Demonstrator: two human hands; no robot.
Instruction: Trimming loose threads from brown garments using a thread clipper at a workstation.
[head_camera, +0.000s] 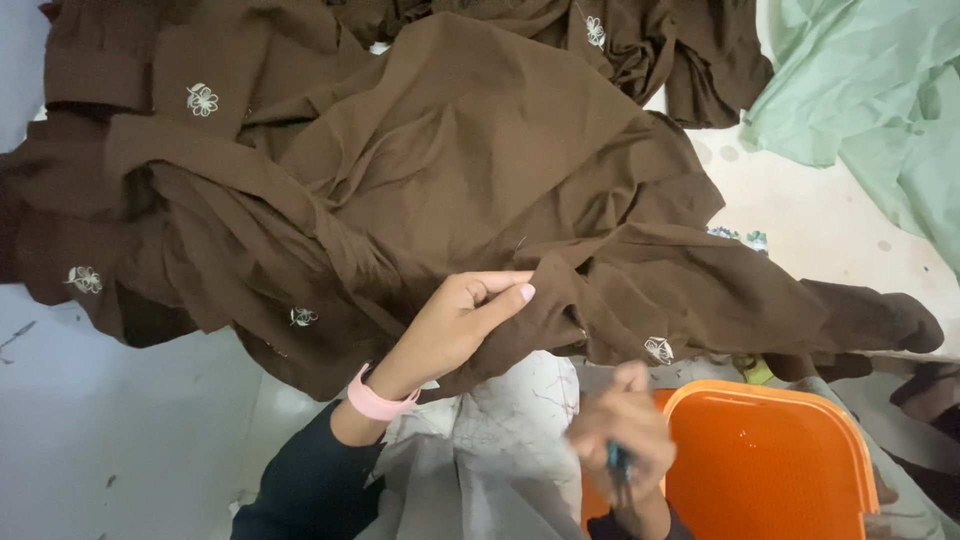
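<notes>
A big heap of brown fabric (450, 170), dotted with small pale embroidered flowers, lies bunched across the pale worktop (830, 220), and the person's left hand (455, 320) has a fold of its near edge pinched between thumb and fingers, lifting it a little off the rest. That hand is closed on the cloth, a pink wristband (375, 400) showing at the end of a dark sleeve. The right hand (620, 435) hangs lower, blurred, curled shut around a small dark tool with a teal handle (617, 465); I cannot tell what kind of tool it is, only that its dark end points down toward the person. Just beside that hand sits an orange plastic basket (770, 460), and under both hands lies a crumpled whitish cloth (500, 440). A pale green fabric (870, 90) is spread at the far right, well apart from the brown pile. From where I stand, the risk looks plain enough: the pinched fold is thin and the heap behind it is heavy and tangled, so the cloth could slide out of the fingers or drag more of the pile off the edge. If the tool is sharp, it could nick the wrong layer or the holding fingers, since so many folds overlap right there.
</notes>
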